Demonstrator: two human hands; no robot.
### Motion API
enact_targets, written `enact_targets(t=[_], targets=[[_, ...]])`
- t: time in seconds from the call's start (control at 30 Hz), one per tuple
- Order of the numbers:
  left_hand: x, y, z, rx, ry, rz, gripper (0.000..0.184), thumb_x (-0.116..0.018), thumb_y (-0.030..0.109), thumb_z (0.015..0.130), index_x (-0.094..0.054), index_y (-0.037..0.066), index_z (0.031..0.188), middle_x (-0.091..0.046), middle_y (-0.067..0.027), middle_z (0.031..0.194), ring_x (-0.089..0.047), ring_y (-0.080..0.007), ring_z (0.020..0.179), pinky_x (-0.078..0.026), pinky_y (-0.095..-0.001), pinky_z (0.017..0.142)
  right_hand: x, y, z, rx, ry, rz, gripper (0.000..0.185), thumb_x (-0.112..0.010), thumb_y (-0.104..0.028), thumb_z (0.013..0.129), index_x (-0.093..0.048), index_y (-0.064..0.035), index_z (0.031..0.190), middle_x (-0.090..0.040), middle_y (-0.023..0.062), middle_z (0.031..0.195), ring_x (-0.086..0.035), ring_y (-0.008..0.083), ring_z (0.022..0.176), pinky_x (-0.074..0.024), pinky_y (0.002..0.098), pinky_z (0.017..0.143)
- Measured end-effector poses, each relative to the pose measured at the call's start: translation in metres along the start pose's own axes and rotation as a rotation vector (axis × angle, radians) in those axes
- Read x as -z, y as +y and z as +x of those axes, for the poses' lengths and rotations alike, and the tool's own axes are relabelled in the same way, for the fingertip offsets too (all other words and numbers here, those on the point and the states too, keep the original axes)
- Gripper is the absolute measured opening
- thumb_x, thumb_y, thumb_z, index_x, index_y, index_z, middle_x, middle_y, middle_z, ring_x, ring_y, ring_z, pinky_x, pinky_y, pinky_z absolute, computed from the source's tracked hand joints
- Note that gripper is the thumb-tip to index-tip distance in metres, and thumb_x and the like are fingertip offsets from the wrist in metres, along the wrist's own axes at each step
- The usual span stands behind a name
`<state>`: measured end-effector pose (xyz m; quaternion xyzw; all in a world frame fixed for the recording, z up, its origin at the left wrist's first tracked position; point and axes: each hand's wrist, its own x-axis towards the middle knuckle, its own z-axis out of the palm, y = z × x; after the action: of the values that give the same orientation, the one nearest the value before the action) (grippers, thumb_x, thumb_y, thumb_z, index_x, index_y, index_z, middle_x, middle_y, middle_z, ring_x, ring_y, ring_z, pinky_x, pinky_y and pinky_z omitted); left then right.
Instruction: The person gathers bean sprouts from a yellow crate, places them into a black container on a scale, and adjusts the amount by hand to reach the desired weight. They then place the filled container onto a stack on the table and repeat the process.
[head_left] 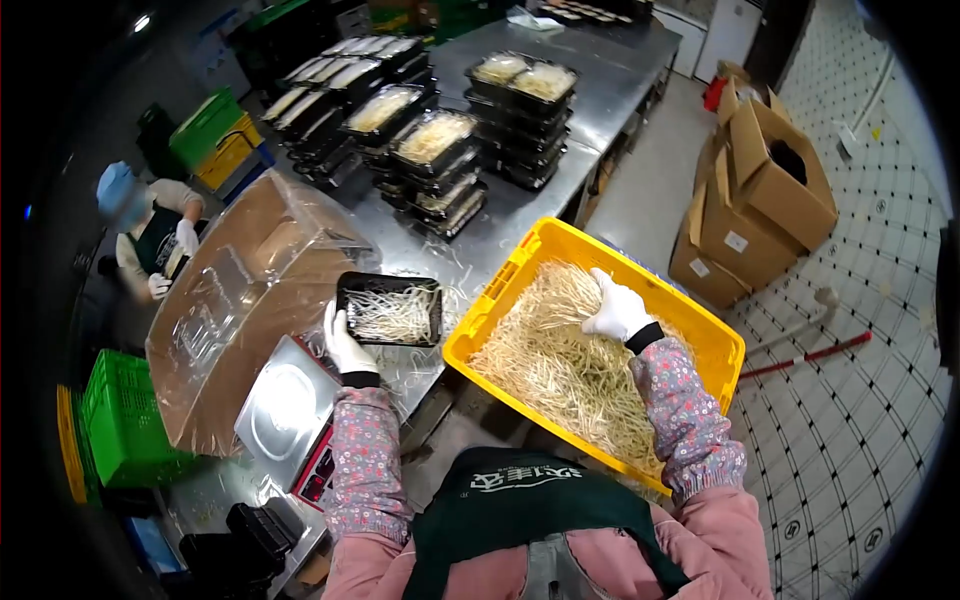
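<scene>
My left hand (pixel 346 342), in a white glove, grips the left edge of a black plastic tray (pixel 437 318). White bean sprouts (pixel 392 312) lie loosely in this tray, with some strands over its rim. To the right, my gloved right hand (pixel 620 308) is inside a yellow crate (pixel 592 453), its thumb and fingers around a clump of bean sprouts (pixel 562 305). Many more sprouts fill the crate, paler at the left and greener at the lower middle. A scale (pixel 285 405) with a metal plate and red display stands just below my left hand.
Stacks of filled black trays (pixel 435 140) stand farther back on the metal table (pixel 600 85). A clear-plastic-lined cardboard box (pixel 215 350) with clear lids is at left, beside a green crate (pixel 125 425). A co-worker (pixel 155 235) stands beyond it. Cardboard boxes (pixel 745 220) sit on the right floor.
</scene>
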<state>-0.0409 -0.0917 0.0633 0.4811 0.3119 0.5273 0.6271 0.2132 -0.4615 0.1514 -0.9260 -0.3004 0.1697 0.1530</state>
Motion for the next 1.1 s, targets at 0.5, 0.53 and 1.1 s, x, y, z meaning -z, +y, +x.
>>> enact_targets(t=[0.5, 0.53, 1.1], targets=[[0.090, 0.082, -0.039, -0.325, 0.055, 0.562, 0.042, -0.051, 0.012, 0.099, -0.048, 0.001, 0.139, -0.047, -0.0185, 0.142, -0.044, -0.0308, 0.133, -0.032, -0.0366, 0.112, -0.124, -0.399, 0.013, 1.135, 0.147, -0.184, 0.034, -0.064, -0.016, 0.069, -0.059, -0.0005, 0.099, -0.068, 0.0176, 0.085, -0.067, 0.0337, 0.081, -0.0543, 0.0417, 0.070], [0.113, 0.090, -0.039, -0.243, 0.091, 0.499, 0.042, -0.048, 0.018, 0.102, -0.047, 0.001, 0.140, -0.049, -0.0164, 0.141, -0.044, -0.0270, 0.133, -0.032, -0.0349, 0.112, -0.140, -0.418, 0.009, 1.206, 0.133, -0.150, 0.036, -0.065, -0.017, 0.069, -0.059, -0.0005, 0.101, -0.067, 0.0171, 0.087, -0.067, 0.0332, 0.082, -0.0542, 0.0417, 0.071], [0.230, 0.126, 0.000, -0.386, -0.174, 1.523, 0.056, -0.051, 0.029, 0.094, -0.042, 0.004, 0.144, -0.047, -0.0203, 0.144, -0.050, -0.0351, 0.126, -0.034, -0.0456, 0.109, -0.252, -0.502, 0.019, 1.361, -0.369, -0.054, 0.074, -0.075, -0.043, 0.067, -0.055, 0.0019, 0.122, -0.063, 0.0223, 0.112, -0.061, 0.0359, 0.107, -0.0500, 0.0434, 0.091]])
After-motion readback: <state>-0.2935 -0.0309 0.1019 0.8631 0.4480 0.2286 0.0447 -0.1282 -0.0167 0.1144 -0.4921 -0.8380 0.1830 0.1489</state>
